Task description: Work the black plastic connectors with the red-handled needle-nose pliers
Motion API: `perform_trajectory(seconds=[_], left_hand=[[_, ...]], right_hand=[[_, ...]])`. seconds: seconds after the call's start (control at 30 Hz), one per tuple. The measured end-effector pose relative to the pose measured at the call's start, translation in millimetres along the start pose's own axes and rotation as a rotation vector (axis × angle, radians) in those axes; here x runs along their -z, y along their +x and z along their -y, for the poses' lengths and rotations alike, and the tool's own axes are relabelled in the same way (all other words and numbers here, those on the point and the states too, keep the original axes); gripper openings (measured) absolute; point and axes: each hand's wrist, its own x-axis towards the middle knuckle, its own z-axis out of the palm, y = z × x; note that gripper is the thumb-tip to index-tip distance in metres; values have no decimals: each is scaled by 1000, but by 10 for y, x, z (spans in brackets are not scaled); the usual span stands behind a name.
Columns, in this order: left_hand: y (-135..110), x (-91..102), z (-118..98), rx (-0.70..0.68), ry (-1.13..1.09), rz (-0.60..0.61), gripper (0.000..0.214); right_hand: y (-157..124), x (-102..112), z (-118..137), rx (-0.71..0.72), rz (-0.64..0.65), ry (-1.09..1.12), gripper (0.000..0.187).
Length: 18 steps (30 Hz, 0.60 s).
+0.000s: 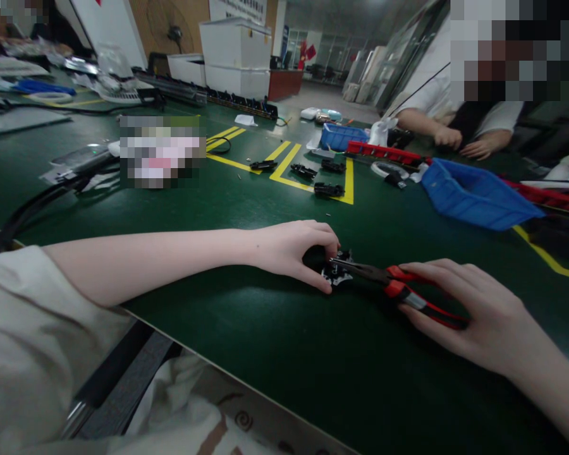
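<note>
My left hand (pixel 301 249) reaches in from the left and grips a small black part with light markings (pixel 339 268) between thumb and fingers, low over the green table. From the right, my right hand (pixel 474 309) is closed around the red and black handles of long-nose pliers (pixel 398 284). The jaws of the pliers point left and their tips lie over the black part, near my left fingertips. Whether the jaws pinch anything is too small to tell.
Several black pieces (pixel 329 189) lie beyond my hands near yellow tape lines. A blue bin (pixel 478 193) stands at right, a smaller blue bin (pixel 344 136) farther back, with a red strip (pixel 384 151) beside it. A co-worker's hands (pixel 464 142) rest across the table. Cables (pixel 42 199) lie left.
</note>
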Motion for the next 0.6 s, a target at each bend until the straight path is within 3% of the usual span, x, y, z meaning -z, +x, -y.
perform_trajectory(seconds=[0.6], left_hand=[[-13,2,4,-18,23,17,41]], right_hand=[[-4,17,-60,147,-42,-145,44]])
